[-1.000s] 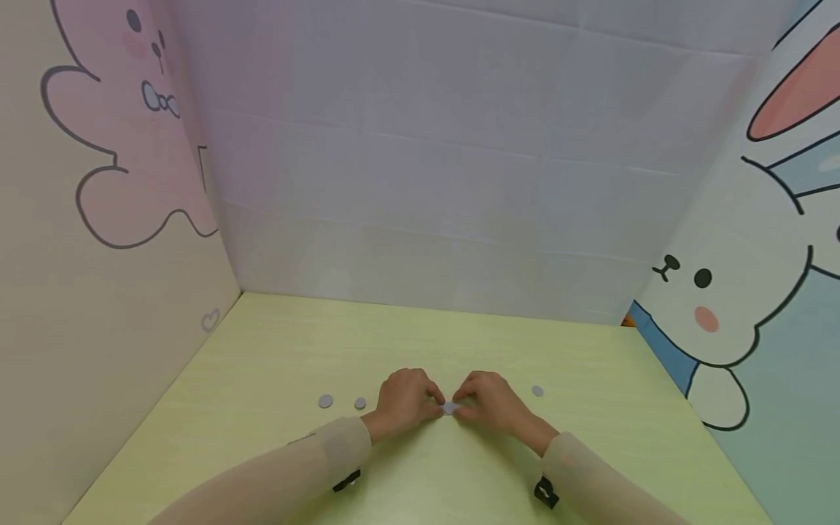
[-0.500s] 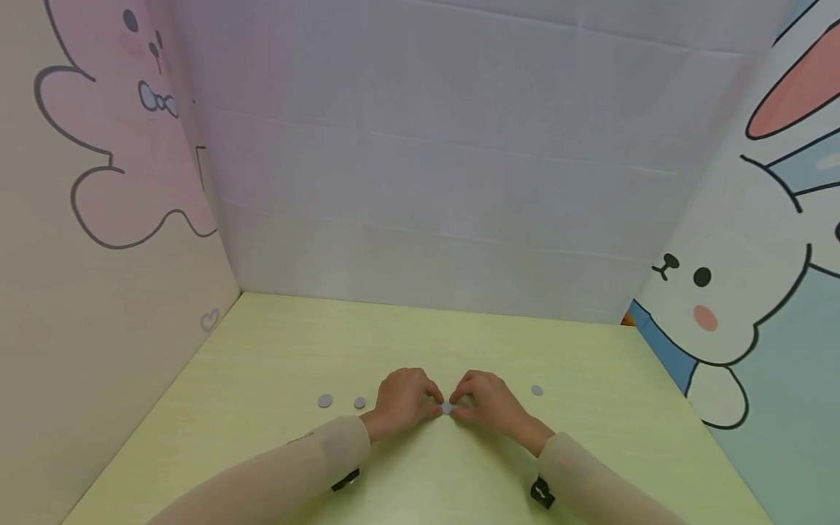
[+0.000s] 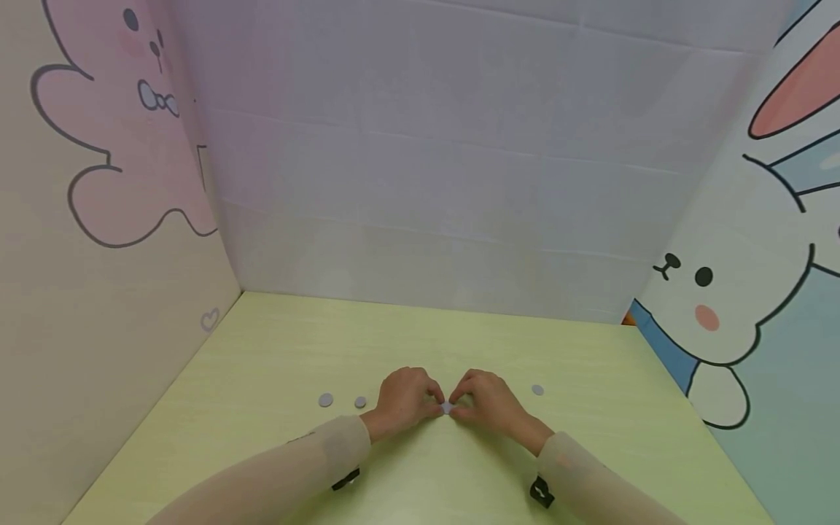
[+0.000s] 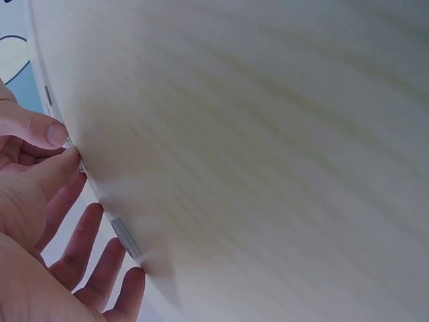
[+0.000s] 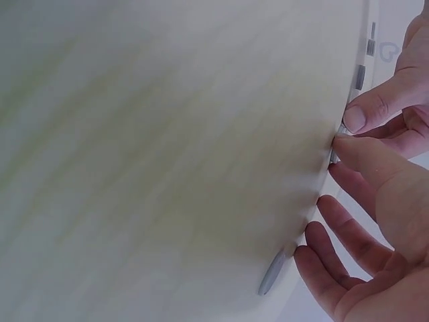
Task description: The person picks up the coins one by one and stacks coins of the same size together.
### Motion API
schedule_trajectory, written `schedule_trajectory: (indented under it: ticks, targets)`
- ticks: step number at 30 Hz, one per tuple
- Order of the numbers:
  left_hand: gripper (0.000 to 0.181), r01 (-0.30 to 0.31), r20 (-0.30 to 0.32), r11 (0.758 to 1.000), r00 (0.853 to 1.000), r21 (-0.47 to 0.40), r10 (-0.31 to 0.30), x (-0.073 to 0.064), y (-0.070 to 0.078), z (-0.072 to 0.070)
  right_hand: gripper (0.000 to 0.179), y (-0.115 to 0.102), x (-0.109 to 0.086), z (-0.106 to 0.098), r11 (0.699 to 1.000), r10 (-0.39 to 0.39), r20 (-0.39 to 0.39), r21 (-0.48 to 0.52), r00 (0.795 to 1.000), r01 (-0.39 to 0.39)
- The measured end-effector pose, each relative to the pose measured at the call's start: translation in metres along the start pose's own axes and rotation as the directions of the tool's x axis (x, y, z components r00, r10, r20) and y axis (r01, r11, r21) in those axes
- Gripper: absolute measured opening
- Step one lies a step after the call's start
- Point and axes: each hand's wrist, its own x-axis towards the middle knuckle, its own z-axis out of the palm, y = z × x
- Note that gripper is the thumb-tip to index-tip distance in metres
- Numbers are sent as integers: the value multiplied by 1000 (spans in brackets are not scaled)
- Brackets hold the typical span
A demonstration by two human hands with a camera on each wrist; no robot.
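Note:
In the head view, a small grey coin-like disc (image 3: 447,408) lies on the tabletop between my hands. My left hand (image 3: 405,397) grips its left side between thumb and fingertips, and my right hand (image 3: 488,399) does the same from the right. The wrist views show it edge-on, mostly hidden by both hands' thumbs and fingers. Beside the left hand's outer fingers is a thicker grey disc (image 4: 126,238) with layered lines on its edge, like a small stack. A thin grey disc (image 5: 271,272) lies near the right hand's outer fingers.
Farther left on the pale yellow-green table (image 3: 420,481) lies a slightly larger grey disc (image 3: 325,399). A plain pale panel (image 3: 420,182) closes the back. Cartoon-printed panels rise at the left (image 3: 118,306) and right (image 3: 787,379).
Both hands and the disc between them have shifted very slightly left over the first half second, then stay nearly still. The other discs remain where they were.

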Motion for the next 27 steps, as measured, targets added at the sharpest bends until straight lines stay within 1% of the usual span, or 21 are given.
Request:
schedule_trajectory:
  ticks: [5,16,27]
  targets:
    - [9,-3,3,1000,1000,1,3,0,0,-1,6,-1,0,-1,1000,6,10,9,1000,-6]
    - [9,-16,0,1000,1000,3,16,1,-4,2,5,0,2,1,999,29,21,19,999,-30]
    - [8,-26,-6,1000,1000,14,26,-1,0,-1,5,-2,2,0,999,45,21,24,999,-46]
